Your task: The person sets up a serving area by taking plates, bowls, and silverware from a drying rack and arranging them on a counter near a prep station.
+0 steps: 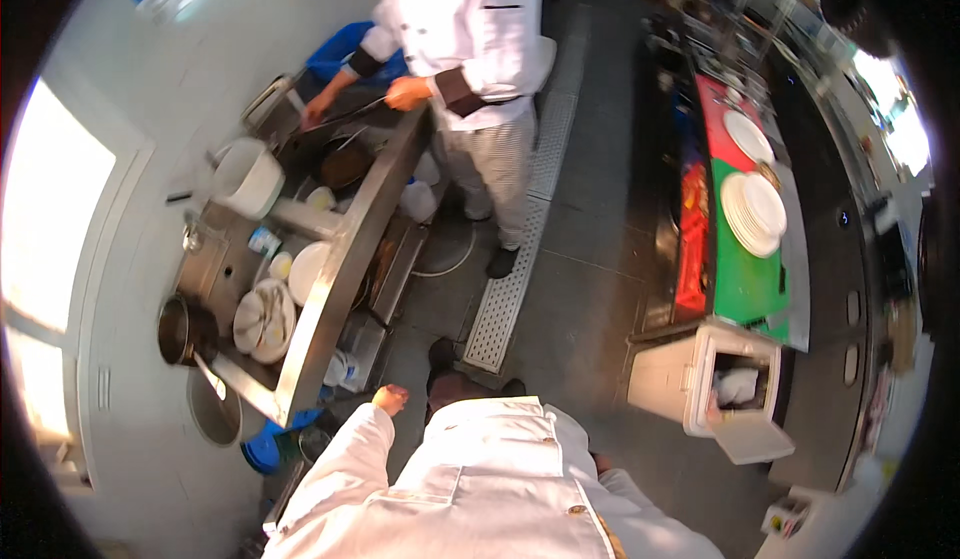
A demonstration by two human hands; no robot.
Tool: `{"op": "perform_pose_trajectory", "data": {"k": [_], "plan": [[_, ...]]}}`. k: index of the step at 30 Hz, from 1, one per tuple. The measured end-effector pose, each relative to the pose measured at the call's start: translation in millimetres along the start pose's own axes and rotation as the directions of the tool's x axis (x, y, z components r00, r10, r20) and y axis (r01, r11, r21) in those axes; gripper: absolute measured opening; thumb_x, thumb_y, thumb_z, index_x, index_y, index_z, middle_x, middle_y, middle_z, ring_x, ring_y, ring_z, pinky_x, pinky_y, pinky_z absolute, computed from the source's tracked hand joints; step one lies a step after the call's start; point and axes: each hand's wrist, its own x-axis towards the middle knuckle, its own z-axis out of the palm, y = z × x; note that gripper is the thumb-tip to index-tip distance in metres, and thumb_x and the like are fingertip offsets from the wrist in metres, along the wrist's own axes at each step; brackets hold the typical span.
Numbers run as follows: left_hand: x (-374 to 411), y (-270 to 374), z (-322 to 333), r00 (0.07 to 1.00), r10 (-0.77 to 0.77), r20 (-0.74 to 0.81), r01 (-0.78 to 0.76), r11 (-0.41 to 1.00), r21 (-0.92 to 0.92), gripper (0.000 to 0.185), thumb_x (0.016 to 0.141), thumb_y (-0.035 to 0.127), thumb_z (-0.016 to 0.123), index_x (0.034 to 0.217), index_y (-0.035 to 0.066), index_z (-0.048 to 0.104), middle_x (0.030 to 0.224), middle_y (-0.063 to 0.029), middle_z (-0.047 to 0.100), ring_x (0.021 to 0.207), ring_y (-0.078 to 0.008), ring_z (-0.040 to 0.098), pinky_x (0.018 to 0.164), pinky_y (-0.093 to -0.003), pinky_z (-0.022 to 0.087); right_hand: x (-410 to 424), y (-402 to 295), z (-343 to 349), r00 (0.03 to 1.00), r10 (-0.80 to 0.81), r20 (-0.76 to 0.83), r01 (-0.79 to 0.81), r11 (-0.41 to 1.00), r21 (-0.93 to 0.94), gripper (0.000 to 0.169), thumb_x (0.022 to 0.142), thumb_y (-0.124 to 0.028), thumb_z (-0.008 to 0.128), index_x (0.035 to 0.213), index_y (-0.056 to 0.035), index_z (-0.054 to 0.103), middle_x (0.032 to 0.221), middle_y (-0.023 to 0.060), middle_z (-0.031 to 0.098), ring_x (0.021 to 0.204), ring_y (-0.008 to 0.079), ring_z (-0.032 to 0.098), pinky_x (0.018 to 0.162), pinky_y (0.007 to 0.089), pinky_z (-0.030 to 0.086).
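My left hand (391, 400) hangs beside the near end of the stainless-steel sink unit (341, 259), apart from it. Its fingers look curled, but blur hides how closely, and I see nothing in it. My right hand is out of view; only its white sleeve shows beside my jacket. In the near sink basin are stacked dirty plates (255, 341), a white plate (309, 270) and a small cup (280, 265). A metal saucepan (180, 330) sits at the sink's near left corner. Farther along, a white tub (251, 180) rests at the divider.
A co-worker (480, 49) stands at the far basin, both hands over it, holding a long thin item. A perforated drain grate (499, 319) runs along the floor. At right, a plate stack (750, 214) rests on a green board (742, 289) above an open white bin (675, 386).
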Motion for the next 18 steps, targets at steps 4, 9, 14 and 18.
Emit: {"op": "perform_pose_trajectory", "data": {"k": [4,9,14,18], "plan": [[10.4,45.6,-0.7,0.914,-0.381,0.139,0.405,0.878,-0.255,0.008,0.074,0.015,0.064,0.081,0.011,0.065,0.082,-0.0046,0.068,0.076,-0.0225,0.067,0.066,-0.0385,0.053,15.3,2.9,-7.2,0.998,0.016,-0.062,-0.010,0.994,0.105,0.037,0.095,-0.032,0.045,0.125,-0.0105,0.052,0.109,0.0099,0.065,0.077,0.0231,0.064,0.066,0.0408,0.053],[-7.8,55.7,-17.0,0.792,-0.455,0.407,0.605,0.672,-0.426,0.031,0.086,0.028,0.049,0.112,0.016,0.060,0.102,-0.0066,0.068,0.086,-0.0306,0.066,0.067,-0.0452,0.050,20.7,2.4,2.5,0.996,-0.065,-0.067,0.062,0.997,-0.043,0.037,0.096,-0.028,0.044,0.124,-0.0088,0.056,0.100,0.0107,0.066,0.078,0.0226,0.064,0.065,0.0411,0.056],[-0.2,97.9,-29.4,0.806,-0.507,0.306,0.588,0.748,-0.309,0.029,0.094,0.022,0.051,0.121,0.013,0.059,0.102,-0.0066,0.068,0.076,-0.0207,0.067,0.053,-0.0342,0.047,7.4,17.8,20.4,0.997,-0.026,-0.076,0.035,0.992,0.118,0.034,0.096,-0.027,0.045,0.120,-0.0071,0.059,0.095,0.0097,0.067,0.067,0.0216,0.063,0.059,0.0396,0.055],[-3.4,112.3,-36.1,0.880,-0.425,0.213,0.474,0.813,-0.338,0.027,0.091,0.018,0.056,0.115,0.010,0.062,0.097,-0.0083,0.069,0.075,-0.0204,0.068,0.049,-0.0316,0.047,-4.7,22.4,34.7,0.995,0.004,-0.096,-0.002,1.000,0.022,0.036,0.098,-0.023,0.042,0.130,-0.0121,0.055,0.114,0.0087,0.067,0.080,0.0187,0.067,0.065,0.0372,0.056]]}}
